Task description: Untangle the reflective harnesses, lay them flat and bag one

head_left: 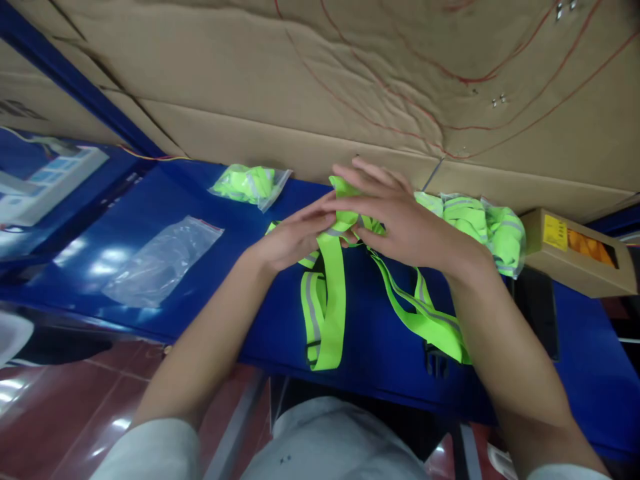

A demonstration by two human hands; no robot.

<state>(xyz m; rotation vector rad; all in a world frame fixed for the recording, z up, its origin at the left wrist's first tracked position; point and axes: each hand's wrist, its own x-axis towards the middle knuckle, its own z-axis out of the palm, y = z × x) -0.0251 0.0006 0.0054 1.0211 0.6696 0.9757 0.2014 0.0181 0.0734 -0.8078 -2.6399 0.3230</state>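
A neon yellow-green reflective strap harness (334,300) with grey stripes is bunched between my two hands, its loops hanging down over the blue table. My left hand (295,237) has its fingers closed on the bunched strap from the left. On the other side, my right hand (395,210) holds the same bunch between thumb and index finger, while its other fingers stretch upward. One long loop trails to the right, under my right forearm, with a black buckle (437,360) near it. Part of the bunch is hidden behind my fingers.
An empty clear zip bag (163,261) lies on the blue table (200,193) at left. Behind it sits a bagged green strap (250,183). More bagged straps (467,220), a cardboard box (580,250) and a dark flat object (537,310) are at right. Cardboard with red wires (440,127) backs the table.
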